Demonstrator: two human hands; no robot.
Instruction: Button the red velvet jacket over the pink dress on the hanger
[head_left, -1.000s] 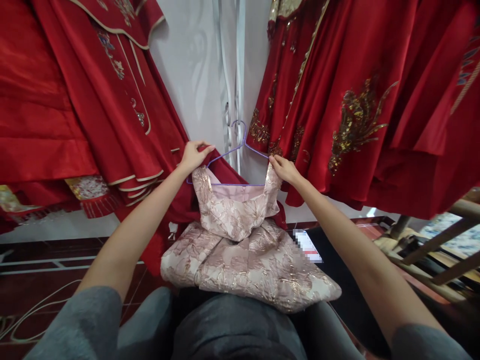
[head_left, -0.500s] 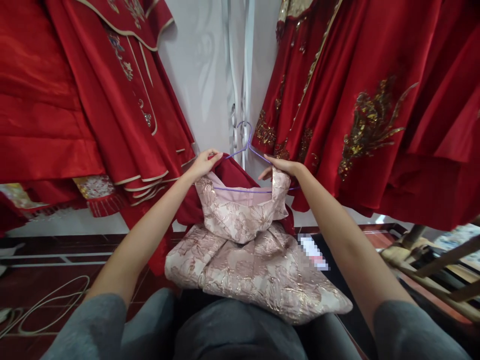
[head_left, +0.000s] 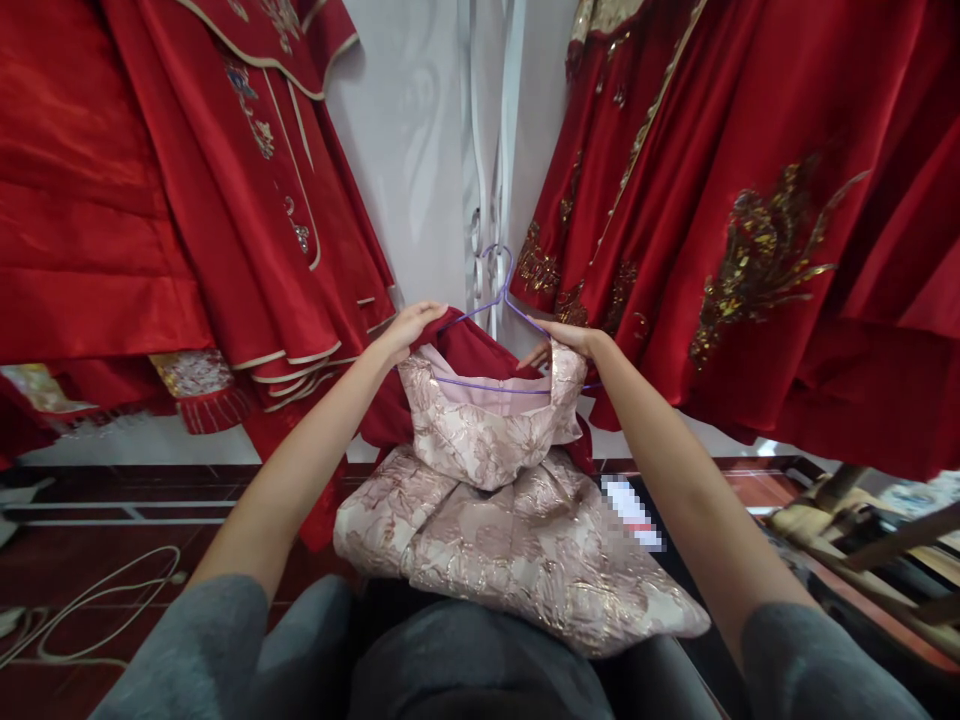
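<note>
Two bare hands, seen through my remote head view, at the shoulders of a purple hanger [head_left: 503, 291] at frame centre. The pink floral dress [head_left: 510, 530] lies across the lap, lower centre, its bodice raised and its lower bar crossing the neckline. Left hand [head_left: 409, 332]: fingers laid over the hanger's left shoulder, thumb hidden; I cannot tell how firmly it grips. Right hand [head_left: 571, 338]: at the top of the right strap [head_left: 568, 370], fingers parted above and below the wire; its hold is likewise unclear to me. A bit of purple shows just outside that strap. Red garments [head_left: 675, 230] hang at upper left and upper right. Step in hand, as I judge it: settling the straps on the hanger. The next move calls for both straps level, the wire steady, and an even lift at the shoulders.
</note>
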